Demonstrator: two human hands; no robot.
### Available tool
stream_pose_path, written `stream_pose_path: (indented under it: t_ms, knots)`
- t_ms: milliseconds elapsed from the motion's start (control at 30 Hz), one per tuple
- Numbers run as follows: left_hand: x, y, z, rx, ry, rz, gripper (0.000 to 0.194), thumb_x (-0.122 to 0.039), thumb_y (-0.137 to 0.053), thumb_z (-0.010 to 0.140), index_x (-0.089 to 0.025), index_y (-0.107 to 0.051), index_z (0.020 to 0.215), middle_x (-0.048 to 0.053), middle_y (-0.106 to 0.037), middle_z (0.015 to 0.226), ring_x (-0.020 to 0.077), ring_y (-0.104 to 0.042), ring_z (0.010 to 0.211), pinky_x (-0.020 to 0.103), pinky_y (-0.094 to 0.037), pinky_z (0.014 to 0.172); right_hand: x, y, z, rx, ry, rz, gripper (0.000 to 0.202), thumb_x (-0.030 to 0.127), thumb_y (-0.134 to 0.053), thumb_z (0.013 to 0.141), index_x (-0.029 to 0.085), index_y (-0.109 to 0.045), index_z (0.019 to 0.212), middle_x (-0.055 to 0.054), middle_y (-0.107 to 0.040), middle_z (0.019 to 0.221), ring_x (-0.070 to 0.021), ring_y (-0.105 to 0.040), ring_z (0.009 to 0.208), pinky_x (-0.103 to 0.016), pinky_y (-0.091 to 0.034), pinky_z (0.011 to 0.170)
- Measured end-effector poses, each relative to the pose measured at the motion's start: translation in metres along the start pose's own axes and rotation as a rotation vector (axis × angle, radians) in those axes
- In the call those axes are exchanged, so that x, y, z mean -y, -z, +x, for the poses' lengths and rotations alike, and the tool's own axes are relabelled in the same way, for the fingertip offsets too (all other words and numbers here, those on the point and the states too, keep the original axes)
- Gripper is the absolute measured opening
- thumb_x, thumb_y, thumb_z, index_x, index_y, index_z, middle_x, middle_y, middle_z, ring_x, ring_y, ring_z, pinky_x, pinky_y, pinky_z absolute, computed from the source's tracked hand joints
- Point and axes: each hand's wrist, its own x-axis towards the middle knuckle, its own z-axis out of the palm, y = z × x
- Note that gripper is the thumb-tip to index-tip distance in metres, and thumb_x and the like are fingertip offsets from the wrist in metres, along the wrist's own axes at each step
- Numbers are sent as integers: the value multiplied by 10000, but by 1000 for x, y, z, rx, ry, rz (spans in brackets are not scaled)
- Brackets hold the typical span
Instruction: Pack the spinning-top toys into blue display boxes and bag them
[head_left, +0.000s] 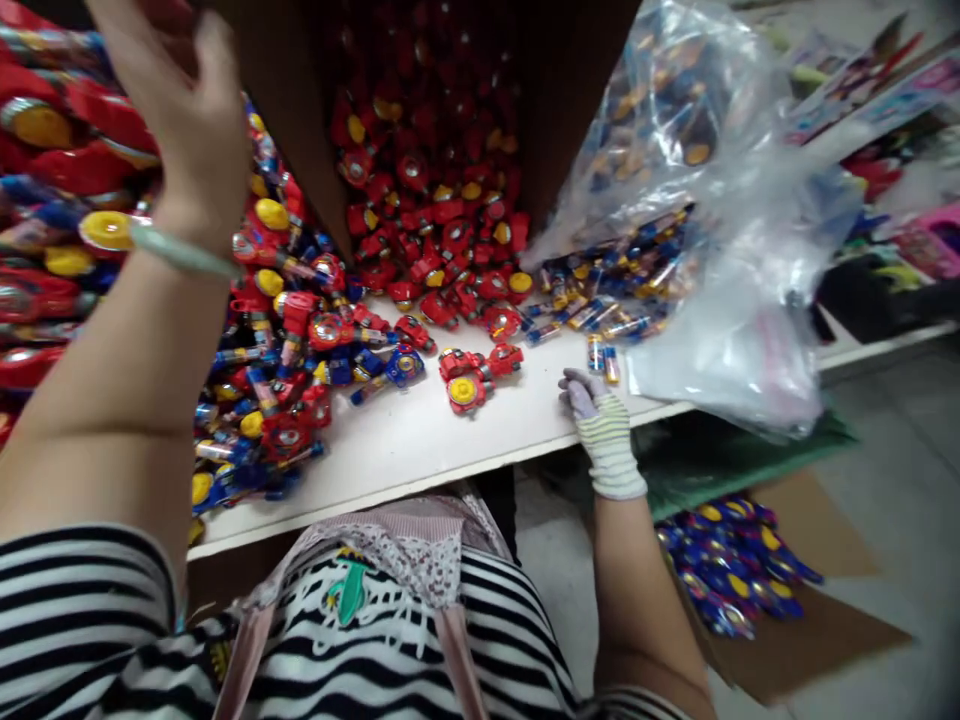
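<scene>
My left hand [184, 100] is raised over the heap at the left, bare, with a pale band at the wrist. It is blurred, and its fingers run into the dark top edge, so their grip is hidden. My right hand [596, 420], in a striped knit glove with greyish fingers, rests at the table's front edge. Its fingers are loosely bent and a little apart, with nothing visible in them. Just beyond its fingertips stand two small blue-and-orange batteries [595, 353]. Left of it lies a small group of red plastic toys [463, 390], one with a yellow disc.
Red and blue toys mixed with batteries [292, 330] pile up on the left. A brown carton [559, 110] spills red toys onto the white table [390, 440]. A clear plastic bag [739, 350] of batteries lies at right. On the floor, an open box [817, 630] holds blue toys.
</scene>
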Motion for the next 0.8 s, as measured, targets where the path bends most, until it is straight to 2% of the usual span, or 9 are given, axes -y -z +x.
stream_pose_path:
  t_ms: [33,133,200,300,400,533,633,733,800]
  knots:
    - [-29,-15,-32,132,-53,-22,629,-614,-460,906,-86,-523,1241,140,-498,1271,288,-473,1247,549,-300,1106,-6,13,8,-83,-3,-124,454,438,-475,917,129,-670,1188,-158,-727,1050,-267,-694,936,-474,-564,893]
    - [-106,-67,-134,921,-108,-143,281,-402,-596,852,-200,-673,1031,96,-649,975,258,-557,991,498,-390,1032,-11,43,35,-223,-21,-547,430,312,-441,920,97,-670,1214,-206,-684,1196,-312,-625,1133,-495,-475,1028]
    - [-131,-101,-187,1061,-32,-85,303,-401,-694,744,-196,-678,967,120,-663,946,323,-536,1022,560,-349,1048,-5,49,55,-130,-101,-751,427,309,-443,939,102,-667,1238,-211,-677,1206,-317,-617,1135,-480,-468,1017]
    - [-134,-139,-227,1130,12,22,225,-398,-691,753,-191,-652,834,120,-651,826,346,-525,1019,585,-320,1054,8,38,80,48,-195,-960,436,423,-532,930,143,-684,1229,-207,-667,1182,-328,-626,1075,-486,-484,936]
    - [-126,-150,-226,1124,36,3,161,-332,-631,818,-181,-638,763,105,-625,772,308,-551,960,556,-330,1059,16,18,95,77,-154,-1057,436,443,-610,886,153,-709,1197,-229,-598,1277,-374,-575,1151,-513,-471,918]
    - [-119,-125,-201,965,157,-228,272,-360,-566,886,-155,-685,1021,126,-629,1049,262,-583,1018,450,-422,1019,21,6,92,57,9,-995,373,377,-582,900,119,-723,1130,-225,-595,1273,-379,-519,1216,-557,-408,1014]
    - [-116,-99,-188,851,345,-496,409,-443,-576,902,-151,-640,1181,111,-614,1130,221,-602,1000,371,-491,929,33,0,67,100,148,-659,396,369,-541,917,108,-661,1189,-176,-666,1149,-300,-610,1072,-475,-472,978]
    - [-119,-82,-188,907,545,-727,464,-479,-677,850,-155,-637,1180,93,-643,1131,195,-620,941,328,-517,857,56,-14,31,199,337,-292,439,458,-511,943,156,-618,1243,-119,-706,1104,-252,-665,980,-406,-534,899]
    - [-127,-80,-196,967,643,-835,465,-440,-755,795,-155,-656,1149,89,-656,1125,185,-625,929,302,-522,824,72,-25,11,239,432,-224,454,507,-512,945,195,-623,1256,-104,-716,1138,-255,-679,1011,-408,-543,907]
